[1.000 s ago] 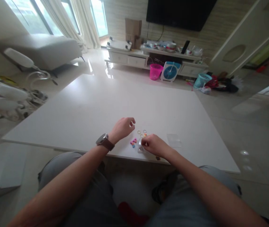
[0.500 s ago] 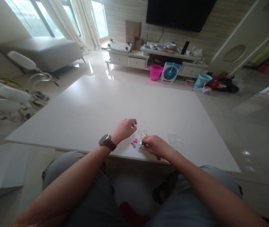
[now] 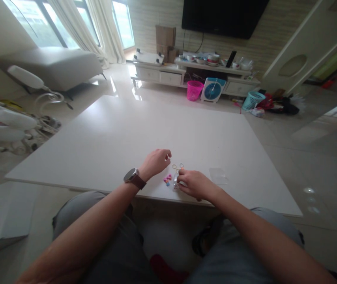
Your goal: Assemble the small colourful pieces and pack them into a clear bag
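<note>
**Now at the clear box: my right fingers over it, my left waiting beyond**

The small, clear, box-shaped plastic container (image 3: pixel 175 185) sits near my edge of the table, and my right hand (image 3: pixel 193 184) is over its right side. Over the last half second those fingers have shifted slightly and look a little more spread, while the container has stayed put. So, as I judge it, the work in hand is centred there. The fingertips are bent down at the container and hide part of it; I cannot tell whether they pinch anything.

Just left of the container lies a cluster of tiny pink, orange and blue pieces (image 3: pixel 167 179). Just beyond it are a thin pale-yellow ring (image 3: pixel 174 166) and a thin greyish ring (image 3: pixel 181 165), partly bordered by my knuckles.

My left hand (image 3: pixel 158 160) is beyond the container and to its left, hardly moved. Its fingers are loosely curled with a gap showing inside the curl; I see nothing in them, but cannot tell for sure. A round-faced watch on a brown strap (image 3: pixel 135 179) is on that wrist.

Well to the right of the container, a flat transparent square sheet (image 3: pixel 218 176) lies on the broad glossy white table (image 3: pixel 168 126).
</note>
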`<action>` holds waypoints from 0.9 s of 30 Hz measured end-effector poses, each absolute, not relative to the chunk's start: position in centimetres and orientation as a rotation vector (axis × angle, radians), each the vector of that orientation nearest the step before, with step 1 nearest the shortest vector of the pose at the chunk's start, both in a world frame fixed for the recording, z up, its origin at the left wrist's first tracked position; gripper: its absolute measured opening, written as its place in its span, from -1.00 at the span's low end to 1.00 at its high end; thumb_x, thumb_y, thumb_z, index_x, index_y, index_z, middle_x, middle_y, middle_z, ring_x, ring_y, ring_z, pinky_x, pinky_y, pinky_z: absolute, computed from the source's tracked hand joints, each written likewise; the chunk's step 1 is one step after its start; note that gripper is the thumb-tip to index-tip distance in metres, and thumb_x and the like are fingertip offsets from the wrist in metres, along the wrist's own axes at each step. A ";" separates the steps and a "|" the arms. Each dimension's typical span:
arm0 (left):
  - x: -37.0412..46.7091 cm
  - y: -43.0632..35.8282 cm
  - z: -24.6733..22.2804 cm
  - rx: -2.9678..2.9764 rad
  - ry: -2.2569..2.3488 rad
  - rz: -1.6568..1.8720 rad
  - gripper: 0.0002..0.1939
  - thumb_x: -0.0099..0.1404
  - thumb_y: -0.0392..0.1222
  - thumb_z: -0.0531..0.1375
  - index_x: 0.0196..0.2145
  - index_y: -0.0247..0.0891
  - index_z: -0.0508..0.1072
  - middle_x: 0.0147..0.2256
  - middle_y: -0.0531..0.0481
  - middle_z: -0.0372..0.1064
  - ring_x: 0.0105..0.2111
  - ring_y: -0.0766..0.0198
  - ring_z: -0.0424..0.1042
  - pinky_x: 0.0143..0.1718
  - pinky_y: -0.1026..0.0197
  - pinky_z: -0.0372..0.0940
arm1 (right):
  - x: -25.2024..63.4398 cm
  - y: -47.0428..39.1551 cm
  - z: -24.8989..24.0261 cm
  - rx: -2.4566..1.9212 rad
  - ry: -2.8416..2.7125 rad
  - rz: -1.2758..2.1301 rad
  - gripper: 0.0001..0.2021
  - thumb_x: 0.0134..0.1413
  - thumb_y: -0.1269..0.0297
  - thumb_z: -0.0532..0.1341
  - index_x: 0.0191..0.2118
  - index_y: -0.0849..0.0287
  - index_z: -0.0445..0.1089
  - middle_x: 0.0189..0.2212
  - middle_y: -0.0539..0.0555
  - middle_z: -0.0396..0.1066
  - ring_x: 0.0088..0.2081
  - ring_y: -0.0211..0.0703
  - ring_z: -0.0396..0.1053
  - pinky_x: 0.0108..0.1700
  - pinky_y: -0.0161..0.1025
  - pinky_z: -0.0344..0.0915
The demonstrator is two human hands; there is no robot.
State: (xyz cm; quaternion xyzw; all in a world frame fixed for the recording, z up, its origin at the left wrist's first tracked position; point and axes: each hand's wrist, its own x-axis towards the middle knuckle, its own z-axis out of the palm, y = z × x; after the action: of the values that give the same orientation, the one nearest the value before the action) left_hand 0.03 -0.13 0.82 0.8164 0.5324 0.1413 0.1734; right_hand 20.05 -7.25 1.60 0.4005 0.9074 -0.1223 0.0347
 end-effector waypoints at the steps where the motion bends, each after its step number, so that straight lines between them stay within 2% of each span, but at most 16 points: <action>1: 0.0 -0.1 0.7 2.317 1.499 0.391 -0.75 0.23 -0.29 0.12 -0.20 -0.19 0.56 -0.25 -0.03 0.57 -0.24 0.19 0.50 -0.15 0.20 0.35 | 20.2 -7.1 1.7 1.263 2.787 -0.366 -0.80 0.28 0.27 0.12 -0.27 0.18 0.47 -0.19 0.09 0.44 -0.30 -0.22 0.39 -0.33 -0.27 0.07; 5: -0.1 0.2 -0.7 2.316 1.433 0.358 -0.73 0.19 -0.34 0.12 -0.25 -0.21 0.60 -0.24 -0.05 0.57 -0.26 0.22 0.49 -0.16 0.22 0.35 | 20.3 -7.2 1.9 1.292 2.770 -0.372 -0.82 0.27 0.31 0.13 -0.32 0.20 0.44 -0.26 0.09 0.46 -0.32 -0.22 0.38 -0.33 -0.27 0.05; 9: 0.2 0.4 -2.2 2.283 1.393 0.341 -0.79 0.18 -0.29 0.16 -0.29 -0.22 0.60 -0.27 -0.06 0.57 -0.29 0.21 0.49 -0.19 0.20 0.36 | 19.8 -8.0 2.2 1.154 2.829 -0.446 -0.84 0.23 0.36 0.15 -0.36 0.20 0.42 -0.33 0.08 0.47 -0.34 -0.22 0.36 -0.34 -0.27 0.04; 18: 2.0 1.2 -3.8 2.314 1.340 0.243 -0.83 0.17 -0.32 0.16 -0.36 -0.24 0.58 -0.33 -0.08 0.54 -0.32 0.21 0.46 -0.25 0.21 0.33 | 19.8 -8.6 3.1 1.116 2.850 -0.454 -0.84 0.25 0.37 0.14 -0.36 0.20 0.40 -0.34 0.10 0.47 -0.34 -0.19 0.38 -0.33 -0.26 0.06; 24: 2.6 1.5 -4.6 2.429 1.323 0.197 -0.77 0.29 -0.32 0.06 -0.32 -0.31 0.53 -0.25 -0.19 0.48 -0.23 0.14 0.45 -0.18 0.16 0.33 | 20.0 -8.7 3.4 1.109 2.835 -0.466 -0.84 0.24 0.37 0.14 -0.35 0.21 0.42 -0.33 0.12 0.49 -0.34 -0.19 0.37 -0.32 -0.27 0.06; 27: 3.0 1.6 -4.4 2.429 1.329 0.243 -0.76 0.35 -0.27 0.03 -0.25 -0.29 0.51 -0.21 -0.16 0.46 -0.24 0.18 0.45 -0.19 0.18 0.32 | 20.2 -8.7 3.3 1.107 2.852 -0.462 -0.84 0.25 0.37 0.13 -0.36 0.20 0.41 -0.34 0.10 0.49 -0.35 -0.20 0.36 -0.33 -0.26 0.05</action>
State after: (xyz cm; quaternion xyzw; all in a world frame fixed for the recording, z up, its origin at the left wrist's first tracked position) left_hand 2.98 1.63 -4.37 0.8596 0.4703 0.0858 0.1803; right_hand 20.15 -8.73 3.33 0.3577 0.9215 -0.1494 0.0238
